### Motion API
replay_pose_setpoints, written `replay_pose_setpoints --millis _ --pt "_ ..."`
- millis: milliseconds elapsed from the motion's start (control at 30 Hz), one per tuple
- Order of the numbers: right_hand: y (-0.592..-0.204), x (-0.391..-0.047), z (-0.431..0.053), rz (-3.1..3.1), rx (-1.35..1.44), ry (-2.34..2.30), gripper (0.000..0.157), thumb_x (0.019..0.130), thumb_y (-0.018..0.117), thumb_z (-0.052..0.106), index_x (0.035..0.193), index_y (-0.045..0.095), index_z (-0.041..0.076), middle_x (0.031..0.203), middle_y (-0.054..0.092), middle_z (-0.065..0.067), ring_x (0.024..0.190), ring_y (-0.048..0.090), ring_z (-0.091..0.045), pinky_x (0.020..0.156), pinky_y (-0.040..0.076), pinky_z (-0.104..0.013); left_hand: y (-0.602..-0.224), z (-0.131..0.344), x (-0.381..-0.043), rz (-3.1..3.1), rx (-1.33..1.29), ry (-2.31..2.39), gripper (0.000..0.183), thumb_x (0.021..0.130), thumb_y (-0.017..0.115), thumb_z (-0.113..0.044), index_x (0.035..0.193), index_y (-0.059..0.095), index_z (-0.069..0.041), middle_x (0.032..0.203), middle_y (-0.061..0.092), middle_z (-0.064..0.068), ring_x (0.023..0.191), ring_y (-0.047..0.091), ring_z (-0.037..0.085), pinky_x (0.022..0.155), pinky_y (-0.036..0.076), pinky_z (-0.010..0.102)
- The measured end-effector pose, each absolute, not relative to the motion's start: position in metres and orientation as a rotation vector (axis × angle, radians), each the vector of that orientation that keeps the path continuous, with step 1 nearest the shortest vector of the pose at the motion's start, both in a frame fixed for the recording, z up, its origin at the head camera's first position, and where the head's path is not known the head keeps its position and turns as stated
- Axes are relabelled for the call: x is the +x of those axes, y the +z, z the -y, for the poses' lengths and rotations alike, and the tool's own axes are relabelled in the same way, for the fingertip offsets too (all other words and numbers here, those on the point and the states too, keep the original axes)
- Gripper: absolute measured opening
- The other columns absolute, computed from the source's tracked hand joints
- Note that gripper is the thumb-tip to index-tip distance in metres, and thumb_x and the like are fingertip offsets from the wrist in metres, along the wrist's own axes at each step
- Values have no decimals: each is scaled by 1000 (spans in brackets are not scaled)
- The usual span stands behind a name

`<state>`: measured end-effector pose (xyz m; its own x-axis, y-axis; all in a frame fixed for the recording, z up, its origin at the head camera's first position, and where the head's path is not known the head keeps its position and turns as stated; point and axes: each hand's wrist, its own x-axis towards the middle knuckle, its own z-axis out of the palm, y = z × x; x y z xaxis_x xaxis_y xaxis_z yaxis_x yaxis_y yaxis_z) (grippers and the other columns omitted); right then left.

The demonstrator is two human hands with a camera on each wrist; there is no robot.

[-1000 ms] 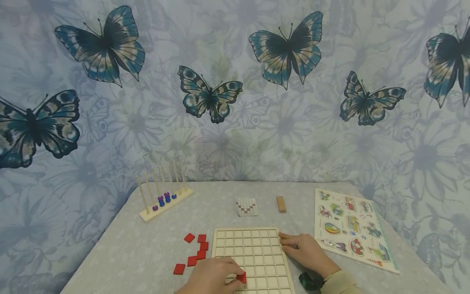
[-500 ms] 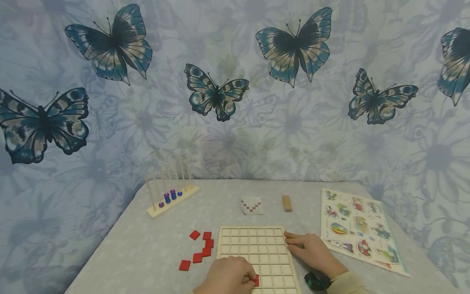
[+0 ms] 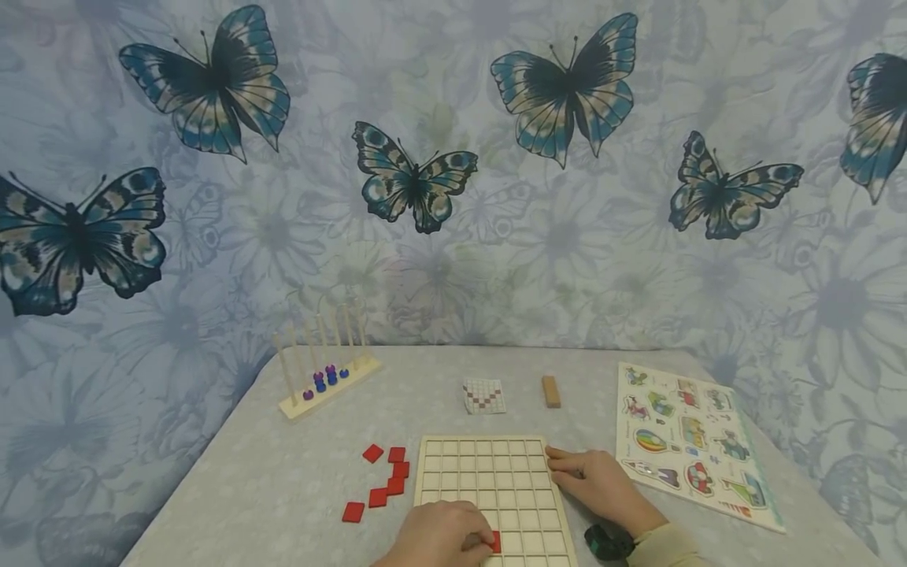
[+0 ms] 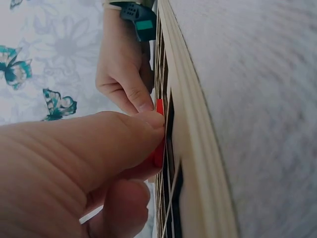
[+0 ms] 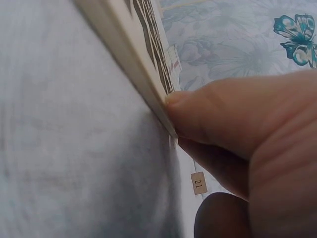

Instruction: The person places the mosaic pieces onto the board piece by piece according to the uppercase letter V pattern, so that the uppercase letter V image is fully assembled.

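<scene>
My left hand (image 3: 439, 534) pinches a small red square tile (image 3: 496, 542) between thumb and fingers, low over a light wooden grid board (image 3: 483, 439). In the left wrist view the red tile (image 4: 159, 157) stands at the cells' surface, partly hidden by the thumb. My right hand (image 3: 601, 487) lies at the board's right side. Its thumb and index fingertip press the edge, and the right wrist view has the thumb tip on the wooden rim (image 5: 143, 82). Several loose red tiles (image 3: 378, 497) lie left of the board.
Behind the board lie a small grid pattern card (image 3: 485, 396) and a wooden block (image 3: 550, 391). A peg stand with beads (image 3: 329, 386) is at the back left. A picture puzzle board (image 3: 697, 445) lies right of my right hand, whose wrist wears a dark watch (image 3: 607, 543).
My left hand has moved slightly right over the board with the red tile, which was tilted and now lies flatter against the grid. My right hand stays at the board's edge.
</scene>
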<state>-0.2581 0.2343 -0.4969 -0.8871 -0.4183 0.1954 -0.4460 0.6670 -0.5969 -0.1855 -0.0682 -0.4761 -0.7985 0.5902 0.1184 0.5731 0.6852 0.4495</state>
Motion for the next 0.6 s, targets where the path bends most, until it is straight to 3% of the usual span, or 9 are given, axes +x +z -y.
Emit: replay_pose_setpoints --millis 300,600 --pt "-502 -260 -234 2853 685 1027 32 97 71 36 120 77 14 137 67 1 124 65 -32 98 53 -49 -479 70 -185 -2868 992 768 6 88 80 -25 87 81 -31 91 69 -24 80 61 -9 68 51 19" --pt "-496 -256 -233 2840 718 1070 32 97 71 33 120 77 12 138 67 -3 125 64 -34 100 51 -52 -480 73 -183 -2818 952 944 6 89 79 -22 86 82 -28 93 72 -21 81 60 -10 68 50 18"
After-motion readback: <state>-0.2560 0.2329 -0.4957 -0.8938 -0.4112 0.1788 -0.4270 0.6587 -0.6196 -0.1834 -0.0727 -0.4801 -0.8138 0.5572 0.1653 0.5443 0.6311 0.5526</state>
